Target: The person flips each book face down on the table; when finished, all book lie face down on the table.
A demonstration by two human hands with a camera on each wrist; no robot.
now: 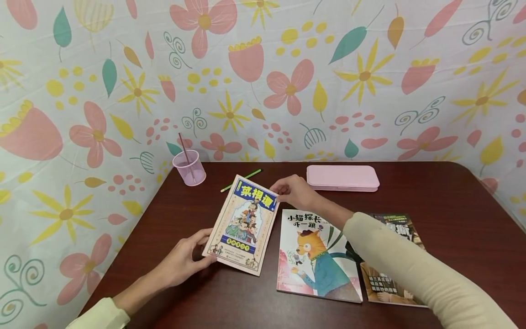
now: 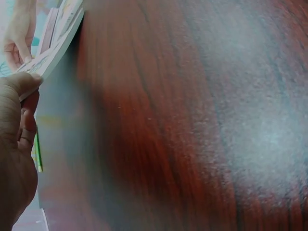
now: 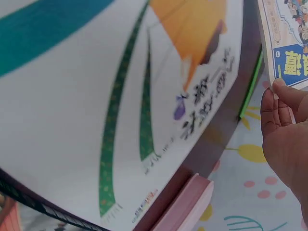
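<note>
Both hands hold a cream book (image 1: 245, 224) with a blue title band, tilted above the dark wooden table. My left hand (image 1: 186, 253) pinches its lower left corner, thumb on the cover and fingers beneath. At the upper right corner, my right hand (image 1: 297, 192) pinches the edge. In the left wrist view the left hand (image 2: 17, 120) has its thumb over the book's edge (image 2: 60, 45). The right wrist view shows the right hand (image 3: 288, 115) with thumb and fingers on a corner of the same book (image 3: 288, 48).
Right of the held book lies a picture book with an orange cat (image 1: 314, 256). A darker book (image 1: 394, 283) lies beside it, partly under the right sleeve. Behind are a pink case (image 1: 342, 177), a green pencil (image 1: 252, 173) and a pink cup (image 1: 190, 168) holding a stick.
</note>
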